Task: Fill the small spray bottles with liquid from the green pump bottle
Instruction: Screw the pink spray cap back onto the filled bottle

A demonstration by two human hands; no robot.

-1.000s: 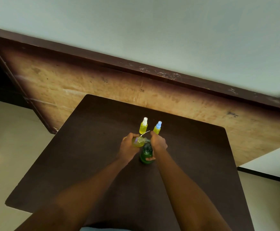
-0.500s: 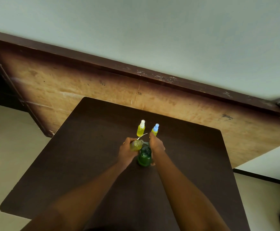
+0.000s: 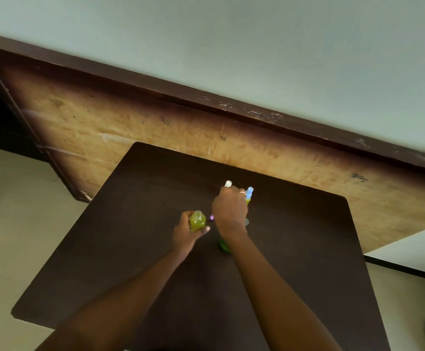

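Pale wall [image 3: 231,46] fills the upper field; against it leans a worn wooden board [image 3: 130,127] with a dark frame, and below it lies the dark brown worktop [image 3: 130,249], seen from above.

Both bare forearms reach in from the near edge toward the middle of the worktop. The left hand [image 3: 186,234] is wrapped around an uncapped small bottle [image 3: 197,222], held upright above the worktop, its neck open and its body filled with yellow-green liquid nearly to the shoulder. The right hand [image 3: 230,211] is stretched further, toward the far edge, with its fingers curled. Whether they close on anything cannot be told, since the back of the hand hides them.

The green pump bottle [image 3: 224,246] stands under the right wrist. Only a strip of its green base shows, and its pump head is hidden. Beyond the right hand, near the far edge, stand a white-capped spray bottle [image 3: 228,183] and a blue-capped spray bottle [image 3: 249,191], just beside each other, both largely covered by the hand. A small purple piece [image 3: 211,218] shows between the two hands; it may be the held bottle's spray top.

Judged progress: two bottles appear capped and set aside, and the third appears full. What remains is probably to close it and stand it with the others.
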